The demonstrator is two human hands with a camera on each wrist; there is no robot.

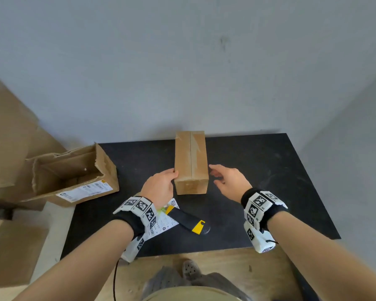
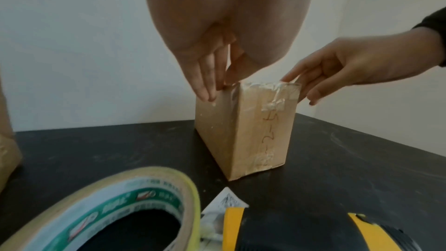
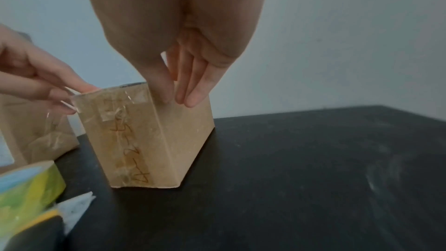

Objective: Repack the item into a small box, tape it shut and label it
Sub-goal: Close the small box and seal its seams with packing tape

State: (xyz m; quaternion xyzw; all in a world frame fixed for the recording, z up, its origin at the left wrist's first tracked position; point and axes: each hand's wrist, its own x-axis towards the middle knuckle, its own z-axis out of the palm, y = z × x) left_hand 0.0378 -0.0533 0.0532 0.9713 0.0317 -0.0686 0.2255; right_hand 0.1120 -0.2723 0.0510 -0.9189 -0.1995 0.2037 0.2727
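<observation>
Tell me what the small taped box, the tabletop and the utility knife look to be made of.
Small box: brown cardboard, matte; glossy clear tape wrinkles along its seam and end.
Tabletop: a dark, matte board, perhaps laminate; pale scuffs show, but the core is not visible.
Utility knife: seemingly plastic, black body with yellow ends and a slight sheen; no blade is visible.

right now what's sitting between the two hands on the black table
The long taped brown cardboard box lies between the left hand and right hand, seen best in the head view; the left touches its side.
</observation>
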